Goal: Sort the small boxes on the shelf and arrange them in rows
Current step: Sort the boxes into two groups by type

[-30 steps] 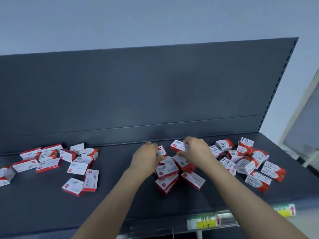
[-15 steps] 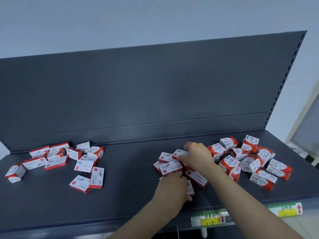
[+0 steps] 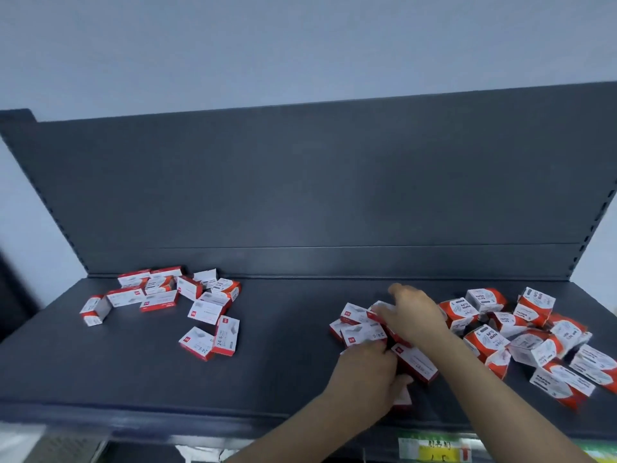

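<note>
A dark shelf (image 3: 283, 345) with a back panel (image 3: 300, 195) fills the middle of the frame, with a pale wall (image 3: 300, 45) above it. Small red-and-white boxes lie on it in three loose groups, none in rows.

The left pile (image 3: 160, 292) sits at the left of the frame near the panel, its boxes flat or on edge at mixed angles. Two more boxes (image 3: 208, 339) lie side by side just in front of it.

The middle cluster (image 3: 362, 330) is right of centre. The right hand (image 3: 414, 315) rests palm down on its far side, fingers reaching over a white box; blur hides whether it grips. A long box (image 3: 415, 362) lies at a slant between the two forearms.

The left hand (image 3: 367, 375) is at the near side of the cluster, close to the shelf's front edge. Its fingers curl down over a front box (image 3: 402, 397), with the thumb against that box's side.

The right pile (image 3: 534, 335) is heaped at the right of the frame, touching the right forearm.

A yellow-green label (image 3: 434, 449) hangs below the shelf edge at lower right.
</note>
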